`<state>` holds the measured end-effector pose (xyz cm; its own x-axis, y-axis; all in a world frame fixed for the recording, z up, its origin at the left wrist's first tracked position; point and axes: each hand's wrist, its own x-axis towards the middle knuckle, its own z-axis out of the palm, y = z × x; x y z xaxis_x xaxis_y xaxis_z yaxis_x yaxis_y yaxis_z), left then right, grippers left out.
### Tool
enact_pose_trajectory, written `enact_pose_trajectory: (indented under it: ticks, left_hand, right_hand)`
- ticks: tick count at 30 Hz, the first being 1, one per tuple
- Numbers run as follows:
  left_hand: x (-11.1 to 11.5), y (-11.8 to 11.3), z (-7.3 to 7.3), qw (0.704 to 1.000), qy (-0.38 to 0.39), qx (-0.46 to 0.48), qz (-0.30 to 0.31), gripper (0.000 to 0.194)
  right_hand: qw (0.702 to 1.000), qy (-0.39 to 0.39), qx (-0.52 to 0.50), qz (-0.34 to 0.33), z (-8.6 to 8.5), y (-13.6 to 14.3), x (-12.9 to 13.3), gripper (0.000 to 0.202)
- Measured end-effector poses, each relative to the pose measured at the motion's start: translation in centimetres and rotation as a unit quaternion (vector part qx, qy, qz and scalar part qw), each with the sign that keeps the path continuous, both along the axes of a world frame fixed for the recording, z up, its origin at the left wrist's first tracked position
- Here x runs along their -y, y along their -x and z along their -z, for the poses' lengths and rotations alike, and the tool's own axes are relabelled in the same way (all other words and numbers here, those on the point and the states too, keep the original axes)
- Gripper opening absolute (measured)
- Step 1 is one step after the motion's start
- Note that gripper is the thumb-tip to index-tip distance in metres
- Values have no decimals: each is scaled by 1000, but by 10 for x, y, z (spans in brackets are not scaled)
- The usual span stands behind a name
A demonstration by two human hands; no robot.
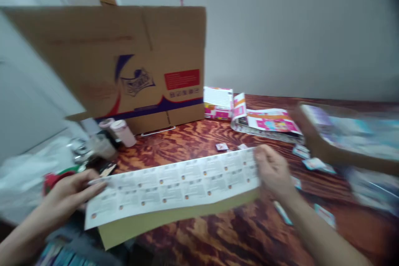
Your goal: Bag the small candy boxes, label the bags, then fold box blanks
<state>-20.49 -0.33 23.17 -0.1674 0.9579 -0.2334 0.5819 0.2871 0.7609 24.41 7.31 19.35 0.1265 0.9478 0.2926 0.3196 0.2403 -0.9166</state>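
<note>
A long white sheet of printed labels (187, 181) stretches between my two hands above the table, its yellowish backing showing along the lower edge. The left end is pinched between the thumb and fingers of my left hand (76, 191). My right hand (274, 170) grips the other end, its fingers closed at the upper right corner. Rows of small grey text blocks with tiny round marks cover the sheet; the print is too blurred to read.
Behind stands a large cardboard box (168, 54) on the patterned table (187, 133). Pink-white cylinders (124, 133) are at its left. Colourful folded printed sheets (271, 120) lie at the back. Small packets (314, 163) and an open carton (324, 151) of packets are right; a grey bin (81, 243) is lower left.
</note>
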Motion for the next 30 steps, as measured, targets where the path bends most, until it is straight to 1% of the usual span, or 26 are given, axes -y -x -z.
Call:
enact_pose_trajectory:
  ticks: [1, 3, 5, 6, 8, 9, 10, 11, 13, 14, 15, 16, 17, 19, 21, 22, 23, 24, 25, 27, 28, 29, 30]
  left_hand:
    - [2, 4, -1, 999, -1, 32, 13, 42]
    - [3, 10, -1, 998, -35, 58, 16, 37]
    - [0, 13, 7, 997, -53, 51, 25, 35]
    - [-4, 15, 15, 997, -55, 43, 30, 36]
    - [-16, 16, 40, 998, -50, 8, 41, 37]
    - [-23, 17, 57, 997, -44, -25, 55, 37]
    - [-31, 18, 75, 996, -35, -67, 54, 38]
    - [-39, 18, 93, 992, -17, -117, 53, 37]
    - [-53, 20, 129, 987, 1, -152, 51, 35]
    - [-58, 20, 144, 984, 7, -170, 48, 33]
    - [-62, 20, 156, 981, 10, -187, 46, 30]
    - [-64, 20, 165, 977, 12, -210, 43, 27]
    - [-64, 20, 172, 971, 13, -234, 41, 23]
    - [-62, 16, 177, 959, 7, -281, 37, 19]
    - [-56, 5, 177, 949, -10, -313, 39, 24]
    - [-54, -3, 177, 945, -24, -322, 52, 28]
    - [-52, -13, 178, 940, -48, -329, 81, 31]
    - [-51, -25, 180, 931, -80, -334, 126, 33]
    - [-51, -37, 184, 915, -122, -339, 184, 37]
    - [-54, -59, 195, 866, -204, -348, 297, 44]
    - [-56, -68, 202, 843, -232, -352, 334, 48]
    - [-59, -74, 209, 829, -246, -356, 353, 53]
    - [-61, -79, 215, 823, -251, -361, 359, 57]
  right_hand:
    - [1000, 13, -5, 2, -3, -2, -2, 35]
    - [999, 49, -10, -3, -3, -4, -11, 35]
    - [998, 62, 22, -17, 7, -2, -24, 35]
    - [996, 57, 65, -20, 17, 1, -32, 35]
    - [981, 30, 193, -8, 44, 10, -48, 36]
    - [963, 16, 268, 7, 62, 17, -56, 37]
    - [944, 22, 329, 15, 80, 24, -64, 37]
    - [923, 47, 383, 19, 99, 32, -71, 36]
    - [869, 140, 474, 16, 133, 46, -82, 36]
    - [844, 181, 505, 9, 147, 52, -86, 38]
    - [832, 202, 517, 6, 159, 57, -89, 40]
    - [822, 218, 525, 4, 167, 61, -91, 41]
    - [818, 227, 529, 2, 173, 65, -92, 42]
    - [813, 238, 532, -1, 179, 68, -94, 42]
    - [807, 248, 535, -5, 181, 69, -95, 42]
    - [805, 252, 537, -6, 182, 69, -95, 43]
    - [803, 255, 539, -7, 182, 69, -95, 43]
    - [801, 258, 541, -8, 182, 70, -96, 44]
    - [798, 261, 543, -7, 182, 70, -96, 44]
    - [794, 267, 546, -4, 182, 72, -96, 43]
    - [792, 270, 548, -2, 182, 74, -97, 43]
    - [790, 272, 549, 0, 181, 75, -97, 42]
    - [790, 273, 550, 2, 181, 75, -98, 42]
